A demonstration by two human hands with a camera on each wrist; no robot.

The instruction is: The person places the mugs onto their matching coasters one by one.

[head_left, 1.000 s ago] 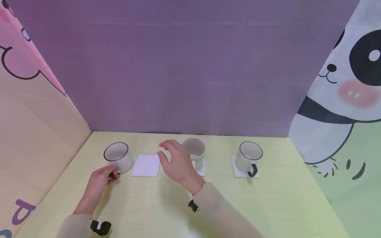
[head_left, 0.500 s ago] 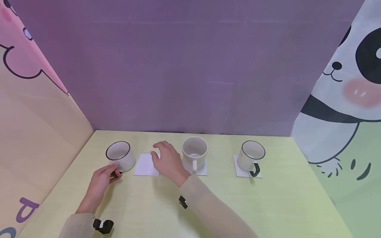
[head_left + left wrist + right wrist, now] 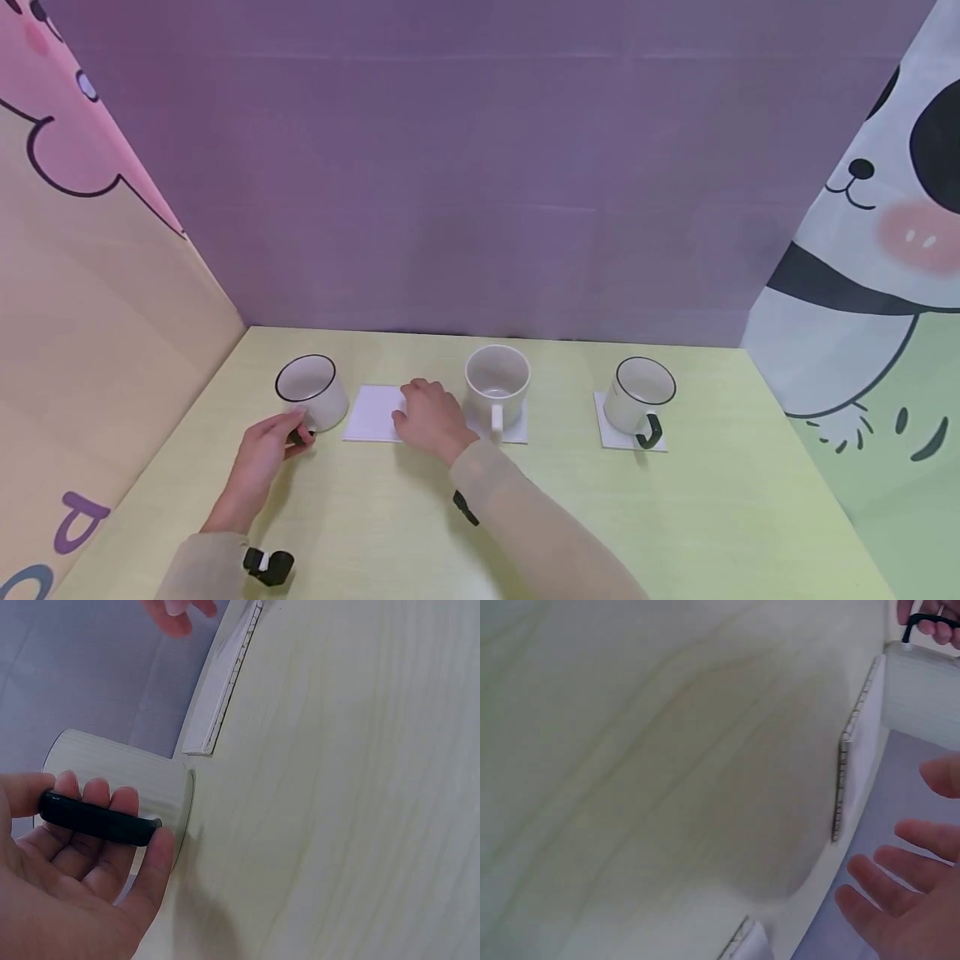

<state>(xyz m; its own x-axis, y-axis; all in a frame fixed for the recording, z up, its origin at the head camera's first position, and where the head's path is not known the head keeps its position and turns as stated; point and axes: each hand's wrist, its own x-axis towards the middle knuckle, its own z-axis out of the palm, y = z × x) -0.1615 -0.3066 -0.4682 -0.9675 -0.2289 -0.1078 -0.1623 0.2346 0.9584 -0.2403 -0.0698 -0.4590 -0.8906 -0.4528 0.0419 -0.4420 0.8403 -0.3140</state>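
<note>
Now the left hand (image 3: 262,454) curls its fingers (image 3: 90,796) round the black handle (image 3: 97,819) of the left mug (image 3: 309,392), which stands on the yellow-green tabletop (image 3: 390,517) near its left rear corner; the thumb lies against the mug's wall below the handle. Just to the right of that mug lies a bare white coaster (image 3: 371,412), flat on the tabletop and not touching the mug as far as the head view shows. The right hand (image 3: 429,418) is over the right part of this coaster with its fingers (image 3: 900,885) spread and relaxed, gripping nothing; whether they touch the coaster cannot be told.

Beside the right hand, further right, a plain white mug (image 3: 497,387) stands upright on a second coaster (image 3: 513,429), its white handle turned toward the person. Well to the right, a third mug (image 3: 642,393) with a dark rim and black handle stands on its own coaster (image 3: 611,433). Behind the tabletop rises a purple backdrop (image 3: 480,183), with a pink and beige cartoon panel (image 3: 82,250) on the left and a panda panel (image 3: 870,250) on the right.
</note>
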